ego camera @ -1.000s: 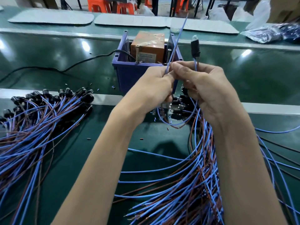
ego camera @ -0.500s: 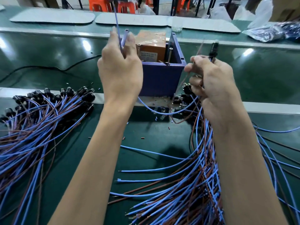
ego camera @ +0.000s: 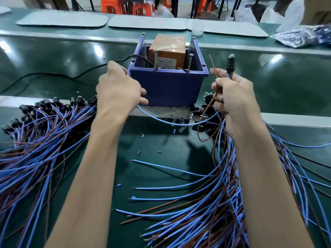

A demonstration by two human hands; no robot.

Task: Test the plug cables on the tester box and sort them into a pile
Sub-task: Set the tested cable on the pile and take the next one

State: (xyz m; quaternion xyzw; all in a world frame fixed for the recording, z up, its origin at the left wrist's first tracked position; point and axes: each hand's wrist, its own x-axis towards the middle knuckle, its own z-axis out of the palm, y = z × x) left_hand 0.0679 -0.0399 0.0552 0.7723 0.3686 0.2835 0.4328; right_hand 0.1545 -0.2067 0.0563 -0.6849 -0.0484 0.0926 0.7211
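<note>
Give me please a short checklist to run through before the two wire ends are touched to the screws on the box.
1. Left hand has a grip on the end of the blue wire: ok.
2. Right hand holds the brown wire, with the black plug upright above the fingers: ok.
3. Brown wire's end is free and points up: ok.
4. Both screws in front of the orange tester box are uncovered: ok.
5. Wire ends are touching the screws: not ok, both are apart from them.
6. Blue wire's tip is bare: cannot tell, the fingers hide it.
</note>
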